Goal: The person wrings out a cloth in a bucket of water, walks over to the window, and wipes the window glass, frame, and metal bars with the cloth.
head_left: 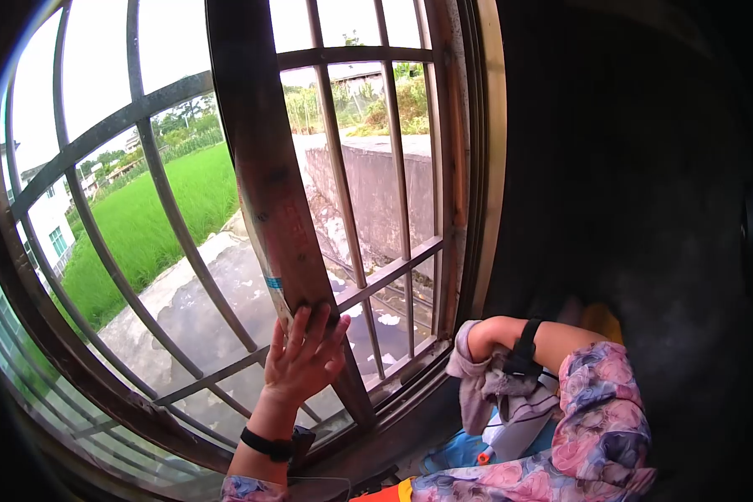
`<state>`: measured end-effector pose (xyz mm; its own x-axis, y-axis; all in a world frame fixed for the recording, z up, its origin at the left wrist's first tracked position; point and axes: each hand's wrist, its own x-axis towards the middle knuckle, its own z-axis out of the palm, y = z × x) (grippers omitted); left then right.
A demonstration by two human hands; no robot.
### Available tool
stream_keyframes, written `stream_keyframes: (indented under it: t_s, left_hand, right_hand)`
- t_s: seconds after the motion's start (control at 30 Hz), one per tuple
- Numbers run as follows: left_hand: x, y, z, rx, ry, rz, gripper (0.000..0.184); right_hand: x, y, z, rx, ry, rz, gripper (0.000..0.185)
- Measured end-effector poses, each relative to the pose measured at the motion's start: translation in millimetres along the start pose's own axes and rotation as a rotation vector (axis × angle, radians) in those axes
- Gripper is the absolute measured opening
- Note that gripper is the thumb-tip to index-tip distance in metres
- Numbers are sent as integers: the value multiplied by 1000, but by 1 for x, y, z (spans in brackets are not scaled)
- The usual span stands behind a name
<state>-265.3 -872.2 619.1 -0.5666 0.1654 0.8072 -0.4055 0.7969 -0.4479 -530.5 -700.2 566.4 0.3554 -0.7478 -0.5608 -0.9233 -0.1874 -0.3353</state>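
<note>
My left hand [305,360] lies against the lower part of the dark upright window frame bar [280,192], fingers stretched out and slightly spread, holding nothing. On the right, my right hand [482,336] is bent down over a greyish-pink cloth [477,385] with darker stripes. The cloth is bunched about the fingers and hangs below them, close to the window's right edge. Most of the right fingers are hidden in its folds. A black band [268,445] circles my left wrist, and another strap [527,341] is on my right wrist.
Metal bars [339,176] cross the window outside. Glass panes stand left, with a green field [159,217] and a concrete wall [372,180] beyond. Below the cloth are a blue item [456,452] and a white thing with an orange tip [484,458]. The right side is dark.
</note>
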Motion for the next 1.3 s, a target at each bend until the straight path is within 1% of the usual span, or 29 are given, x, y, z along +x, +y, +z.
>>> stream_keyframes:
  t_s: [0.03,0.07,0.1,0.13,0.17,0.2,0.23,0.27,0.3,0.33,0.37,0.43,0.53,0.57,0.63,0.67,0.7,0.73,0.77,0.8,0.9,0.97,1.0,1.07,1.1,1.13,1.2,1.23,1.3]
  left_hand:
    - [0,0,0,9,2,3,42]
    - [0,0,0,20,7,8,42]
    - [0,-1,0,12,10,7,42]
    - [0,0,-1,6,-1,-2,41]
    - [0,0,-1,2,-13,-6,41]
    - [-1,0,-1,-1,-7,1,41]
    - [-1,1,-1,3,3,-6,41]
    - [-2,1,0,8,6,-13,41]
    - [-3,0,2,30,16,-9,40]
    - [-2,1,2,26,10,-8,40]
    - [-1,1,3,45,24,-8,40]
    - [-1,2,2,55,10,-8,39]
    - [-2,2,2,64,32,-8,38]
    - [-2,2,2,75,34,-8,37]
    - [-1,2,6,105,74,-2,36]
    - [-1,2,6,99,64,-3,36]
    - [0,1,5,89,58,5,37]
    - [0,2,4,79,54,13,39]
    - [1,2,4,79,51,15,40]
    - [1,3,4,73,56,15,40]
    - [1,4,3,79,40,-19,36]
    - [2,4,2,70,33,-23,36]
    - [0,3,0,50,8,-20,37]
    - [-2,1,1,50,26,10,38]
    - [0,1,3,51,36,21,40]
    - [2,1,5,52,46,10,40]
    - [0,2,3,43,30,16,39]
    - [0,1,3,41,24,16,39]
    - [-1,2,4,70,30,14,38]
  right_hand:
    - [3,15,17,-114,-89,58,25]
    - [-9,-5,-6,-175,-223,236,24]
    - [-20,1,-15,-12,28,352,29]
    - [-39,-6,-33,109,404,285,32]
    - [-56,-8,-52,-168,545,426,37]
    - [-71,-7,-66,50,862,436,42]
    - [-79,6,-93,-43,900,618,45]
    - [-94,1,-111,494,1307,424,45]
    - [-107,5,-144,284,1535,386,50]
    - [-120,3,-187,-224,1653,579,58]
    - [-130,-23,-216,-132,1687,844,64]
    - [-126,-14,-275,-434,1954,643,59]
    - [-63,20,-329,-782,2350,739,36]
    - [-55,-14,-312,-604,2186,769,38]
    - [-49,-38,-276,-263,1985,620,48]
    - [-34,-10,-264,-446,2038,569,49]
    - [-23,17,-245,-446,1951,566,46]
    - [-12,18,-231,-244,1793,618,40]
    - [-8,4,-198,-222,1694,484,37]
    - [8,27,-170,-25,1570,523,40]
    - [26,43,-123,-14,1570,522,41]
    - [4,21,-129,264,1333,610,47]
    - [-15,11,-130,25,1079,540,34]
    - [-35,17,-140,-163,841,660,37]
    - [-53,-8,-158,-237,910,748,38]
    - [-65,-15,-173,-273,1108,774,39]
    - [-92,-12,-207,-290,1649,721,40]
    - [-103,-4,-226,-346,1849,692,39]
    - [-118,8,-264,-543,2034,689,37]
